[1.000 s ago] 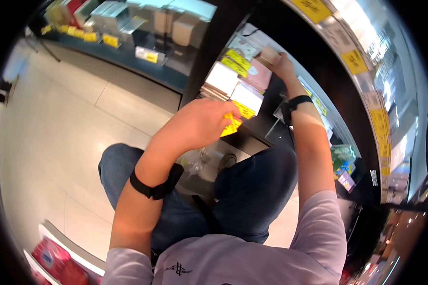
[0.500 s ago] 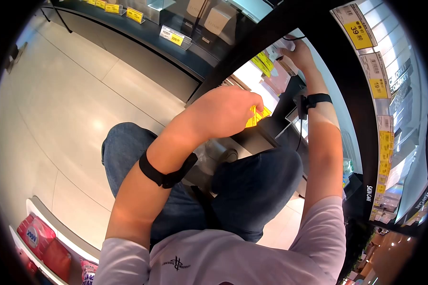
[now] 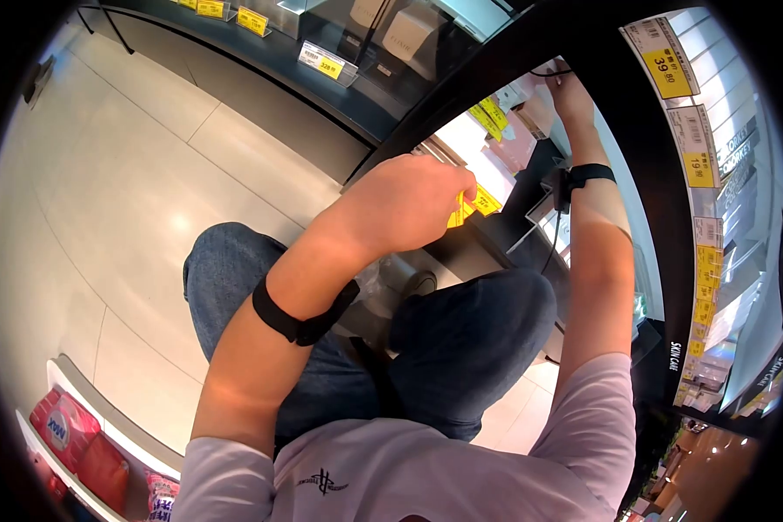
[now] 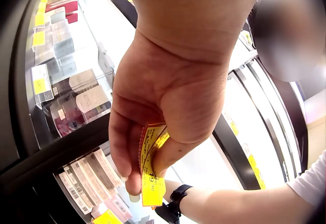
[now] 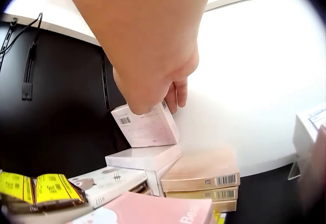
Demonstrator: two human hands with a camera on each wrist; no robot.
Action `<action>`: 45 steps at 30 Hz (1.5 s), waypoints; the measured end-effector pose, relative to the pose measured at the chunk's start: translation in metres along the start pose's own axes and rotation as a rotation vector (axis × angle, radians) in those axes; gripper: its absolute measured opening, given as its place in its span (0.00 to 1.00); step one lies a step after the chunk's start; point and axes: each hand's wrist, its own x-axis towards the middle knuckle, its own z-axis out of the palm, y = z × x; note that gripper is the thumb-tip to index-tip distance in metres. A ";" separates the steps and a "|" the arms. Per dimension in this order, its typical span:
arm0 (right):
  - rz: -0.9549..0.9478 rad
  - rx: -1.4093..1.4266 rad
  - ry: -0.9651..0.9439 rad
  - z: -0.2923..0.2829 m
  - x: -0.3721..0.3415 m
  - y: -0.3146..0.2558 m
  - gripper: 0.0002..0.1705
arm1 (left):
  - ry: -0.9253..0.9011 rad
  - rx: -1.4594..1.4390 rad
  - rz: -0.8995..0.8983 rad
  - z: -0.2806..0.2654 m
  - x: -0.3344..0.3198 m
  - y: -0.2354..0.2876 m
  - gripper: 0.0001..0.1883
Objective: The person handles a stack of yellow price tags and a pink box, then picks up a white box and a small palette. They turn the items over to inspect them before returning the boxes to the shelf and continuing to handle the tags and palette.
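Several yellow price tags are pinched between the thumb and fingers of the left hand, which hangs near the shelf's front edge; in the head view the left hand partly covers them. Deep inside the shelf, the right hand is partly cut off by the dark frame. In the right wrist view the right hand grips the top of a pale pink box, which stands tilted over a white box. Its fingertips are partly hidden.
Peach boxes and a pink box stand stacked beside the white one. Yellow tags lie at the left. A black cable hangs at the back. A dark shelf frame and an upper tag rail flank the arms.
The right hand has moved deeper into the shelf, away from above the front stacks. The left hand keeps hold of the tags near the front edge. The head view has shifted.
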 end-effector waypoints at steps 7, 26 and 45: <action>0.150 0.440 0.135 -0.006 -0.044 0.034 0.18 | -0.045 -0.019 -0.040 -0.003 -0.001 0.003 0.08; 0.443 1.462 -0.734 -0.233 -0.185 -0.140 0.19 | -0.128 -0.027 -0.007 -0.007 0.008 0.019 0.13; 0.668 1.882 -0.455 -0.215 -0.228 -0.288 0.25 | 0.181 -0.179 -0.292 -0.055 -0.012 0.060 0.13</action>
